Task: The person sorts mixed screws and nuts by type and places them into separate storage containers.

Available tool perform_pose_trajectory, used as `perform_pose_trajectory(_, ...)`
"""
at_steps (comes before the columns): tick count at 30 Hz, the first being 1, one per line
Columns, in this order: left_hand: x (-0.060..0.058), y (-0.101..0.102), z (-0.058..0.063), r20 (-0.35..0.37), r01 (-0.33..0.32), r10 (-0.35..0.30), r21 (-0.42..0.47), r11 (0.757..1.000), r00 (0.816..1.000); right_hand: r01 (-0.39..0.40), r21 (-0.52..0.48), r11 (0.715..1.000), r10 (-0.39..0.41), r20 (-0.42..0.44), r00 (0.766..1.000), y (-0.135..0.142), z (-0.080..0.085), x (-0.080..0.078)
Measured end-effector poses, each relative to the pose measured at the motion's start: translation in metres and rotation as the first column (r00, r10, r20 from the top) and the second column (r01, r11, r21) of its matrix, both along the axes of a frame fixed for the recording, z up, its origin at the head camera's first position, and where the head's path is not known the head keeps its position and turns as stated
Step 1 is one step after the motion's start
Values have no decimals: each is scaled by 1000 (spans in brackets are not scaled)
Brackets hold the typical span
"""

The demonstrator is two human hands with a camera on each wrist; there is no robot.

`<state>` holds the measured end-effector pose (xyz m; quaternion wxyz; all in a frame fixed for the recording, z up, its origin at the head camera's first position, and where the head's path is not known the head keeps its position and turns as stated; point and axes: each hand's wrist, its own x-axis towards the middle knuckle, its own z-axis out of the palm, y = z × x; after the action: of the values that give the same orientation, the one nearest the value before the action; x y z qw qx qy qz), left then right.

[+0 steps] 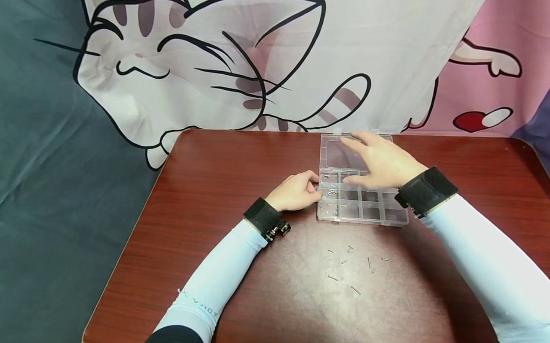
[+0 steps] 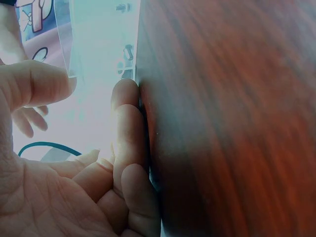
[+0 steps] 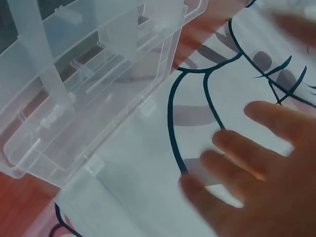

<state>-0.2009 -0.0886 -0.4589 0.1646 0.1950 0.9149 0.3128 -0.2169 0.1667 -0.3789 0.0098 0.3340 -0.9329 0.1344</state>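
Observation:
A clear plastic compartment box (image 1: 371, 214) lies on the table with its transparent lid (image 1: 345, 153) folded back toward the far edge. Several nuts and small metal pieces sit in its left-hand compartments. At the box's left side, my left hand (image 1: 295, 192) touches the side wall with bent fingertips; in the left wrist view, the thumb (image 2: 47, 85) stays apart from the fingers, above the wall. Over the lid and upper compartments hovers my right hand (image 1: 386, 161), fingers spread and nothing held. In the right wrist view its fingers (image 3: 242, 170) hang in front of the lid.
Several loose screws (image 1: 355, 290) are scattered on the brown table (image 1: 239, 154) in front of the box. Behind the table's far edge hangs a cloth (image 1: 391, 54) printed with a cartoon cat.

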Motion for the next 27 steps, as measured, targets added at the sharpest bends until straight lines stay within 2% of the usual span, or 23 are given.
perform_pose_trajectory(4,0,0,1,1,2,-2,-6,1000,1000,15,63,998,-20,74,997,0,-1,9)
perform_pose_trajectory(11,-1,1,1,2,5,-5,-5,1000,1000,6,72,997,-12,84,996,2,-6,22)
perform_pose_trajectory(19,0,1,-2,-3,7,-7,-6,1000,1000,-38,9,999,38,18,999,7,-17,39)
perform_pose_trajectory(27,-2,0,-1,-3,3,-3,1,1000,1000,-145,-80,986,137,-96,986,-3,-36,76)
